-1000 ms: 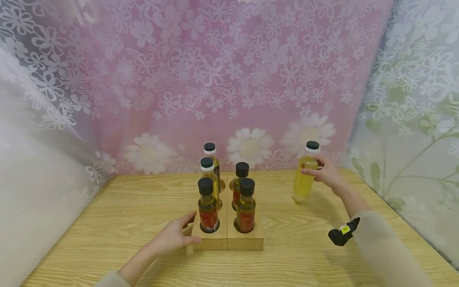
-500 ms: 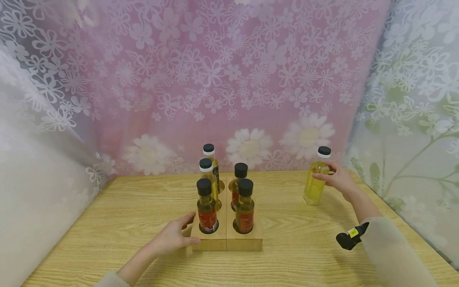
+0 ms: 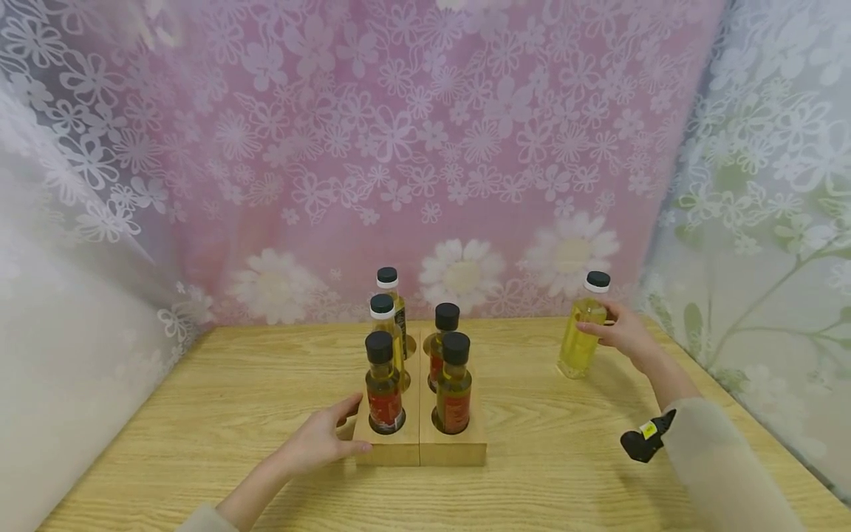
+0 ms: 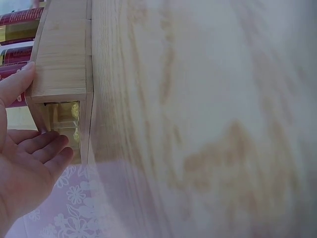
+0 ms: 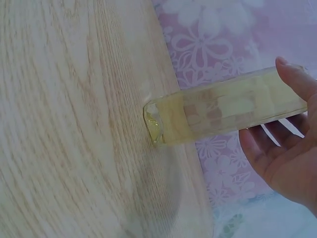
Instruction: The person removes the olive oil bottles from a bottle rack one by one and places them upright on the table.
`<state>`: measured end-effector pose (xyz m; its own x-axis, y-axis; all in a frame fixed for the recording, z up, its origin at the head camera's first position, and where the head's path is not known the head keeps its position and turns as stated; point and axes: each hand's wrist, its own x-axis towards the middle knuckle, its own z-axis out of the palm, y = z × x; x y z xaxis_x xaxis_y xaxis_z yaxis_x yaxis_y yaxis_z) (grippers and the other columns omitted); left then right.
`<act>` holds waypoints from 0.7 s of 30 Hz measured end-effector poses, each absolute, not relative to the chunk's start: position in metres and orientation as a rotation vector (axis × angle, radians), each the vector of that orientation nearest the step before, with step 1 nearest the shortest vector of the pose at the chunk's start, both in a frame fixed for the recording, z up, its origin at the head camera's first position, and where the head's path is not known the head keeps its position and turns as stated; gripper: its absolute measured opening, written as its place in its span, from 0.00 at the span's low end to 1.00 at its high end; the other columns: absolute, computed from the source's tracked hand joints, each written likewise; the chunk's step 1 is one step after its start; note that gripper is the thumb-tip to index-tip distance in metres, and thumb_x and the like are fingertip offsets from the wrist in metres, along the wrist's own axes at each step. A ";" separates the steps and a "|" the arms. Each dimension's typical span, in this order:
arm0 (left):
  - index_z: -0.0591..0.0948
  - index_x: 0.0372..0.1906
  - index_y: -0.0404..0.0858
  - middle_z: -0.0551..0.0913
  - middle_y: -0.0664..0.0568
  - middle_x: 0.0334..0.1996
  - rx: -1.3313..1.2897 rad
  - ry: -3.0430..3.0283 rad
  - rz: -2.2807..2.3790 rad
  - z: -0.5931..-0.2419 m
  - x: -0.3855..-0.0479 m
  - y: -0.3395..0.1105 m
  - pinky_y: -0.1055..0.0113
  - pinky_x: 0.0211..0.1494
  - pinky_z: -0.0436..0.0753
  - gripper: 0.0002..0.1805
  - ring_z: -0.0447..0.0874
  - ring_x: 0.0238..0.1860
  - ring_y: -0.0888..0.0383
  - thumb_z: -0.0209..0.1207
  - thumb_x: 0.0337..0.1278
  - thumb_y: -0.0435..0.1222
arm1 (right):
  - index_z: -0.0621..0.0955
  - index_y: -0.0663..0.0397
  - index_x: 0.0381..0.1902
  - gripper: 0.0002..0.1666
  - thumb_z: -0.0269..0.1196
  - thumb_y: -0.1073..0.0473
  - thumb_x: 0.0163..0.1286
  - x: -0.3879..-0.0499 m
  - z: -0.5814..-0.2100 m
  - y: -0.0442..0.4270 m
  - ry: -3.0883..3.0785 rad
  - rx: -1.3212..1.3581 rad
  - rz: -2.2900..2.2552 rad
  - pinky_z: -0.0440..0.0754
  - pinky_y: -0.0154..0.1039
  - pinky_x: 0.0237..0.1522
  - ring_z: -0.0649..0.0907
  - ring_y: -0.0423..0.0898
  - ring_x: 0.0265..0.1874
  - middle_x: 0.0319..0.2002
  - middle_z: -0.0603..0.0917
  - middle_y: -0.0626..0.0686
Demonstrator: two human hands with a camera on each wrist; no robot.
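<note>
Head view: right hand [image 3: 625, 334] gripping a yellow oil bottle [image 3: 575, 346], left hand [image 3: 320, 440] at a wooden rack [image 3: 459, 455].
At right of the frame, thumb and fingers curl round the bottle's upper body; its dark cap with a white ring stands up and right of its base, and I cannot tell whether the base touches the wooden table [image 3: 545, 465]. At lower centre, the left hand's fingers are extended and relaxed, thumb touching the rack's front left corner; the left wrist view shows the fingertips beside an opening in the rack's end, at left. The rack holds three red-labelled bottles [image 3: 455, 410] and two bottles with white-ringed caps [image 3: 382, 307], upright. A pink floral curtain [image 3: 399, 111] fills the top.
</note>
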<state>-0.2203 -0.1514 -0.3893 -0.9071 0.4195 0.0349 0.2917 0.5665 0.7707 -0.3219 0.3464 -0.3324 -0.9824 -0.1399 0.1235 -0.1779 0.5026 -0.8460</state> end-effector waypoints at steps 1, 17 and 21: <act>0.56 0.68 0.26 0.62 0.31 0.64 0.604 2.644 1.259 -0.390 -0.220 -0.151 0.42 0.58 0.68 0.50 0.65 0.60 0.32 0.67 0.47 0.48 | 0.49 0.61 0.72 0.47 0.60 0.49 0.67 -0.321 -0.333 0.347 -2.692 0.286 1.522 0.68 0.62 0.55 0.64 0.67 0.58 0.62 0.60 0.71; 0.56 0.69 0.27 0.60 0.31 0.65 0.583 2.628 1.273 -0.389 -0.219 -0.151 0.43 0.58 0.68 0.50 0.63 0.61 0.32 0.67 0.47 0.48 | 0.51 0.71 0.69 0.43 0.55 0.51 0.70 -0.300 -0.329 0.365 -2.708 0.296 1.489 0.78 0.45 0.50 0.75 0.29 0.40 0.59 0.64 0.72; 0.56 0.69 0.27 0.60 0.31 0.65 0.583 2.621 1.276 -0.389 -0.219 -0.151 0.42 0.58 0.68 0.50 0.63 0.61 0.32 0.67 0.48 0.48 | 0.56 0.72 0.67 0.39 0.55 0.52 0.70 -0.293 -0.328 0.369 -2.667 0.328 1.474 0.80 0.34 0.44 0.76 0.26 0.38 0.53 0.70 0.65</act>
<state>-0.2186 -0.1505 -0.3886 -0.9094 0.4154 0.0188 0.2710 0.5578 0.7845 -0.2926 0.3688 -0.3284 -0.9742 -0.1489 0.1694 -0.2226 0.5150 -0.8278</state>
